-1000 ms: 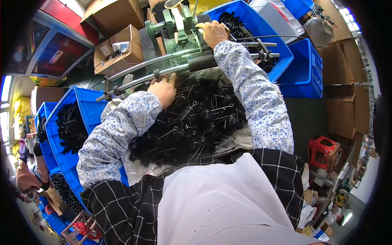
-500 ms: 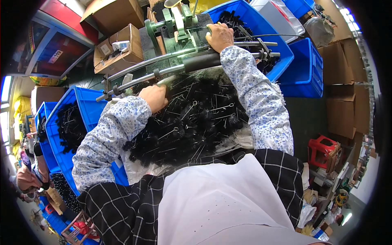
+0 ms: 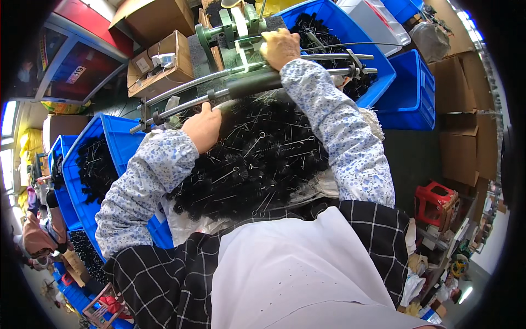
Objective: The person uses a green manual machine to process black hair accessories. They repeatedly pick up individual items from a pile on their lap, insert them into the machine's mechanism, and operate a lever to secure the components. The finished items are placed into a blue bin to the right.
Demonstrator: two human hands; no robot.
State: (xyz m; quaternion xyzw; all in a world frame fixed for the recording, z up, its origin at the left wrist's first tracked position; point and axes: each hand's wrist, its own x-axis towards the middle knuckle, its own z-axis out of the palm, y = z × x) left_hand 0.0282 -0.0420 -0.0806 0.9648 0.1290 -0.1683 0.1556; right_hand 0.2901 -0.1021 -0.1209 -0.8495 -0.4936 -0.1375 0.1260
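My right hand (image 3: 280, 48), fingers curled, is at the green bench machine (image 3: 226, 34) beyond the rails. A thin dark rod runs beside its fingers toward the machine's wheel; what the fingers grip is hidden. My right wrist lies over a black sleeve (image 3: 253, 83) on the nearer metal rail (image 3: 189, 108). At a dark collar on that rail, my left hand (image 3: 203, 130) is closed with its index finger raised, and its grip cannot be made out. Below both hands spreads a heap of black bristle brushes with looped wire ends (image 3: 255, 159).
Blue bins holding black brushes stand at left (image 3: 112, 140) and far right (image 3: 378, 82), beside another blue bin (image 3: 408, 101). An open cardboard box (image 3: 159, 71) sits left of the machine. A red stool (image 3: 433, 203) and stacked cartons (image 3: 457, 88) are at right.
My right hand has shifted left toward the machine, and the black sleeve's visible end lies farther left. My left hand has risen slightly to the rail collar, its index finger now raised.
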